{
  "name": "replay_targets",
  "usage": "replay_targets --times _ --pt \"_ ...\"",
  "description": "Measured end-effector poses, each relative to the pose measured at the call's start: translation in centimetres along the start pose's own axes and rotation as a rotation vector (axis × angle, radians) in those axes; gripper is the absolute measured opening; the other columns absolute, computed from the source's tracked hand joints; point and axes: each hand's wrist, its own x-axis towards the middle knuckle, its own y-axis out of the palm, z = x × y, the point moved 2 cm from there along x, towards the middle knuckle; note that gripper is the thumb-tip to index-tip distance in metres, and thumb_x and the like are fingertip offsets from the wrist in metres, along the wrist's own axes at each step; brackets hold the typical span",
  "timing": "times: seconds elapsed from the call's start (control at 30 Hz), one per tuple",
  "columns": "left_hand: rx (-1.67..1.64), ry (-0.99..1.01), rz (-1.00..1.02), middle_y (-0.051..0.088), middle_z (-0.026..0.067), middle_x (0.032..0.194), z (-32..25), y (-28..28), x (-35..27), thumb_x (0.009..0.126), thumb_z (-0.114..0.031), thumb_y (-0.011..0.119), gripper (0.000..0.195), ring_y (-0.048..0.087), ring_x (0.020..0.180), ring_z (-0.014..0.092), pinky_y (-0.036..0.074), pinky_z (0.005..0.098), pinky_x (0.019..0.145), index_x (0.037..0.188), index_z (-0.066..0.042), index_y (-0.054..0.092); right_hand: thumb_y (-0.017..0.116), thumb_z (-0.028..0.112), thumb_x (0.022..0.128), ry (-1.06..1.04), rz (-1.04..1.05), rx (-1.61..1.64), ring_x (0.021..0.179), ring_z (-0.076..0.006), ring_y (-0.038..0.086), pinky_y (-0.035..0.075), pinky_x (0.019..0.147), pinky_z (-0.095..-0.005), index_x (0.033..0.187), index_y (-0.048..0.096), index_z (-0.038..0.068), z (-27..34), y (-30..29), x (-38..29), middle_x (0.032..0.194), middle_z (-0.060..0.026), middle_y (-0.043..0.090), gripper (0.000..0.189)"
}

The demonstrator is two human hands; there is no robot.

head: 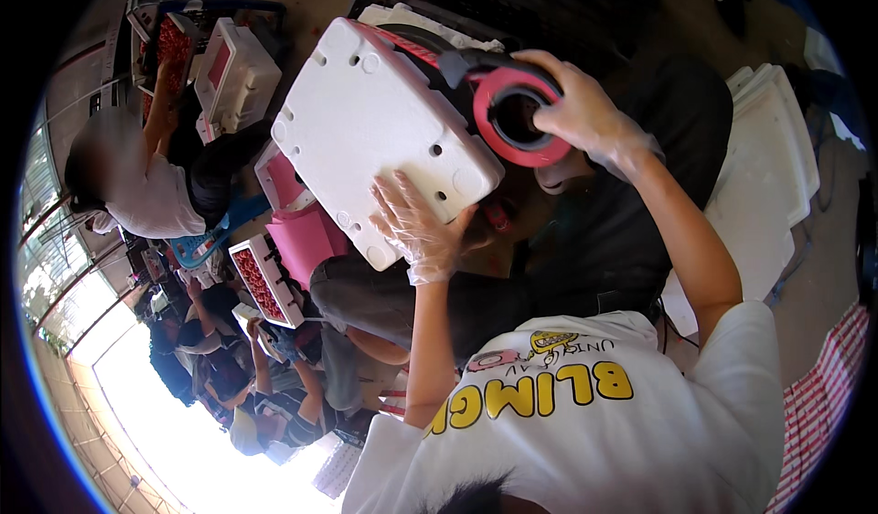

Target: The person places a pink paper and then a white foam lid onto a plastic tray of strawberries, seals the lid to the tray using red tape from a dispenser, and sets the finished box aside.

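A white foam box (377, 130) stands tilted in front of me, one broad face turned up. My left hand (418, 229), in a clear plastic glove, presses flat on the lower part of that face with its fingers spread. At the box's right side, my right hand (583, 109), gloved too, grips a tape dispenser (525, 116) loaded with a wide roll of red tape. A strip of red printed tape (405, 46) runs from the dispenser's head along the box's upper edge. The box's far side is hidden.
White foam lids (761, 164) are stacked at the right. Black crates (549, 13) stand beyond the box. Pink sheets (302, 239) and a foam box of red fruit (264, 281) lie at the left. Several people work there, one (151, 185) beside an open foam box (236, 78).
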Motion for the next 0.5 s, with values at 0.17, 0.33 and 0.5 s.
replay_targets --times 0.17,0.33,0.5 --pt "0.03 -0.098 -0.048 0.017 0.0265 0.155 -1.4 0.9 0.7 0.07 -0.065 0.07 0.117 0.015 0.144 0.042 0.016 0.0633 0.11 0.152 -0.004 0.014 0.063 -0.001 0.074 0.11 -0.045 -0.019 0.097 -0.0345 0.06 0.047 0.089 -0.038 0.133 0.051 0.019 -1.0 0.5 -8.4 0.103 -0.0178 0.053 0.064" --pt "0.041 -0.197 -0.032 0.015 0.0315 0.153 -3.3 1.1 2.2 0.082 -0.068 0.055 0.107 0.01 0.143 0.047 0.012 0.0632 0.111 0.15 0.004 0.014 0.061 -0.008 0.072 0.16 -0.129 0.06 0.1 -0.0329 0.058 0.047 0.09 -0.0364 0.134 0.05 0.018 -1.7 2.1 -12.3 0.104 -0.0155 0.051 0.068" --pt "0.017 -0.293 -0.031 0.016 0.0312 0.153 -4.7 1.2 2.8 0.084 -0.066 0.055 0.104 0.01 0.144 0.045 0.01 0.0615 0.112 0.15 0.003 0.013 0.058 -0.009 0.071 0.107 -0.215 0.189 0.107 -0.03 0.057 0.047 0.092 -0.0318 0.133 0.05 0.016 -2.9 4.7 -12.3 0.115 -0.0162 0.051 0.068"
